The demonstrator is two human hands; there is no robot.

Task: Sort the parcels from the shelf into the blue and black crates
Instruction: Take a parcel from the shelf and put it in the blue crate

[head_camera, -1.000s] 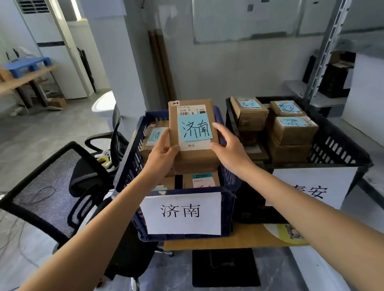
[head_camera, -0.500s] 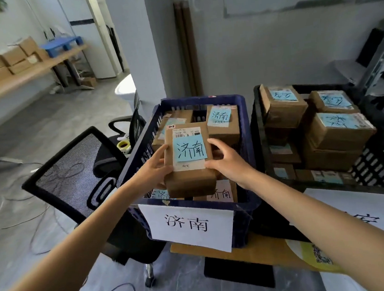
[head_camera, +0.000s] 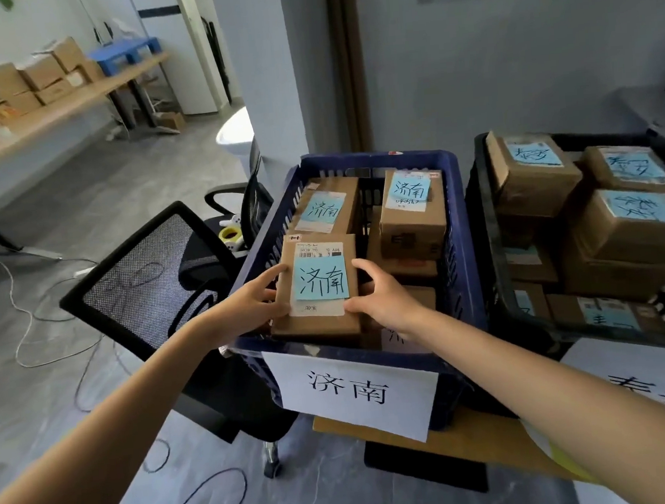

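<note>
A brown cardboard parcel (head_camera: 318,288) with a blue handwritten note lies at the front left inside the blue crate (head_camera: 455,218). My left hand (head_camera: 253,303) grips its left edge and my right hand (head_camera: 382,297) grips its right edge. Two more parcels with blue notes (head_camera: 329,208) (head_camera: 411,213) sit behind it in the same crate. The black crate (head_camera: 483,216) to the right is piled with several similar parcels (head_camera: 635,224). Each crate carries a white paper sign (head_camera: 358,393) on its front.
A black mesh office chair (head_camera: 146,282) stands just left of the blue crate, with a roll of yellow tape (head_camera: 230,236) on its seat. Cables trail over the grey floor at left. A long bench (head_camera: 72,101) with cardboard boxes runs along the far left wall.
Both hands have lowered the parcel from above the blue crate down into its front left part. The view has dropped and shifted closer to the crate.
</note>
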